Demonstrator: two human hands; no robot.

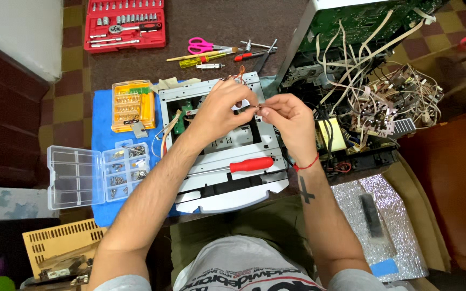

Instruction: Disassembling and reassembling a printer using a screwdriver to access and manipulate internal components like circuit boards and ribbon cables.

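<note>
**Small part pinched over the open metal frame**

While both hands meet above the middle of the table [200, 24], the work looks to be at a fiddly stage: handling a tiny part lifted clear of the stripped-down unit.

Head view: the left hand [218, 110] is curled, its fingertips closed on something very small, and the right hand [287, 119] pinches the same spot from the other side, so the two sets of fingertips touch or nearly touch. The small part [258, 108] between them is too tiny to identify; it may be a screw, a clip or a wire end. It sits in the air just above the grey metal frame [227, 145], which lies on a blue mat [101, 134]. A red-handled screwdriver [250, 164] rests across the frame's near edge, untouched. Left of the frame stand an orange bit case [132, 105] and a clear parts box [99, 175] with its lid open. Farther back lie a red socket set [125, 24] and pink scissors [203, 45]. To the right, a tangle of wires and circuit boards [389, 91] spills from a larger open chassis.

Judging from this, the next move calls for a steady pinch and fine fingertip control, since a part this small would be easy to drop into the frame's openings.
</note>
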